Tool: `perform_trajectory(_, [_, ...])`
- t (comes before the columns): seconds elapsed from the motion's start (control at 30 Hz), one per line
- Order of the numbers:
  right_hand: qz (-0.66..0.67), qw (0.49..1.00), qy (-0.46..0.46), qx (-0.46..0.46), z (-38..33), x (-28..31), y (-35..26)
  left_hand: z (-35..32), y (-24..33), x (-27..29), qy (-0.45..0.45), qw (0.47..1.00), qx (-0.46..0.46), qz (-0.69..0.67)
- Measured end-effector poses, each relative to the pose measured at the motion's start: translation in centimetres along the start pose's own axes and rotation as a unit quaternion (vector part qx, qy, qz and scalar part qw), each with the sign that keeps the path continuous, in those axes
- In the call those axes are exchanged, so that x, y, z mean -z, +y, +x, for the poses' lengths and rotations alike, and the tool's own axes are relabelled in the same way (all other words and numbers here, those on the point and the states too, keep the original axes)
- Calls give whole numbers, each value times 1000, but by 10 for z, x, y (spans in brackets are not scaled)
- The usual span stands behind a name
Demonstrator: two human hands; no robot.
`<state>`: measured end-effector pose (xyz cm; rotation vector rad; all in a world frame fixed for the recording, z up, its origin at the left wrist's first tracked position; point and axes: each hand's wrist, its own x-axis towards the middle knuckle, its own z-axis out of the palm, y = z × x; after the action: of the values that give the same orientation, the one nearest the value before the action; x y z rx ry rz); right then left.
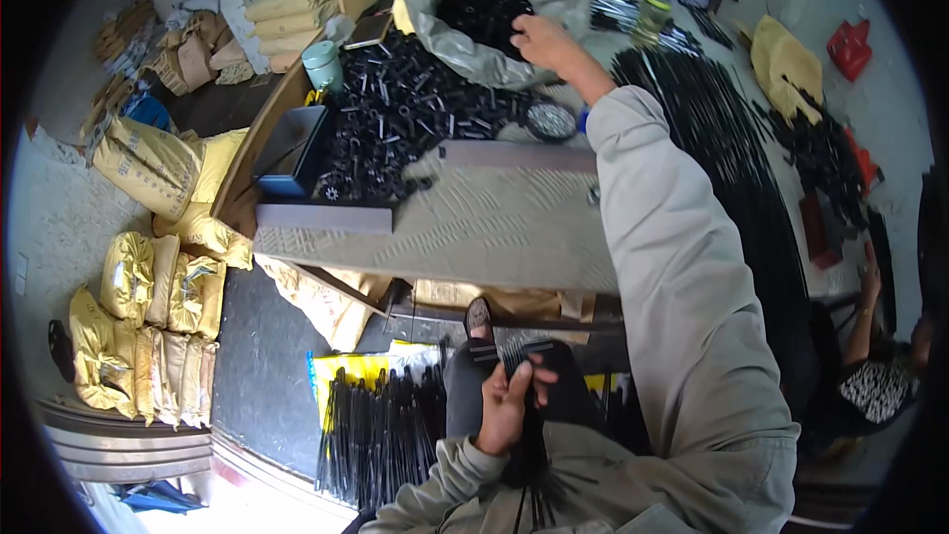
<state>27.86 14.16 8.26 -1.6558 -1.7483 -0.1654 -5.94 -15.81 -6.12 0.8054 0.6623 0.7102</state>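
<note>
My left hand (505, 407) is closed around a bundle of thin black rods (535, 447) above my lap. The rods fan out below the fist, and short dark pieces stick out sideways above it. At the far side of the table, my right hand (546, 44) reaches over the rim of a grey sack (435, 35). Its fingers are curled together; anything between them is too small to make out. Small black parts (484, 12) fill the sack. Many more black plastic pieces (395, 104) lie heaped on the table in front of it, beside a round dish of small metal bits (551, 122).
Left on the table (474, 227) stand a blue bin (294, 150) and a pale green canister (322, 66). Long black rods (707, 138) lie at the right, near a bottle (652, 15). Upright black rods (381, 425) stand by my left leg. Yellow sacks (148, 326) line the wall. Other people sit nearby.
</note>
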Motion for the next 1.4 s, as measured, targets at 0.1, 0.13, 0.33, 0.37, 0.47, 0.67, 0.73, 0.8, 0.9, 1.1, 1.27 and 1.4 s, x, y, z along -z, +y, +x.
perform_trajectory(0.1, [-121, 989, -33, -77, 38, -35, 44, 17, 1, 11, 3, 1000, 18, -14])
perform_trajectory(0.13, [-116, 990, -38, -72, 47, -47, 50, 21, 2, 16, 4, 999, 30, -18])
perform_trajectory(0.33, [-156, 963, -133, -173, 76, -95, 87, 52, -4, 39, 28, 996, 72, -34])
perform_trajectory(0.37, [-161, 958, -161, -175, 76, -101, 91, 54, -5, 41, 33, 996, 79, -37])
perform_trajectory(0.47, [-71, 973, -186, -119, 78, -99, 102, 64, -4, 42, 30, 994, 98, -40])
perform_trajectory(0.67, [-58, 977, -198, -50, 71, -105, 96, 65, -2, 40, 14, 993, 105, -45])
perform_trajectory(0.73, [-54, 985, -161, -25, 68, -104, 93, 63, -1, 38, 7, 995, 95, -42])
perform_trajectory(0.8, [-51, 989, -139, -8, 68, -97, 84, 59, -1, 35, 4, 995, 91, -49])
perform_trajectory(0.9, [-129, 988, 88, -19, 60, -78, 61, 52, -1, 34, -3, 994, 88, -58])
perform_trajectory(1.1, [-116, 945, 216, 218, 51, -6, -56, 36, 5, 33, 13, 998, 55, -22])
perform_trajectory(1.27, [-21, 952, -176, 250, -69, -9, -100, 28, 1, 27, 4, 1000, 24, -19])
perform_trajectory(1.4, [-118, 952, -188, 212, -143, -29, -95, 16, 0, 21, -3, 1000, -6, -21])
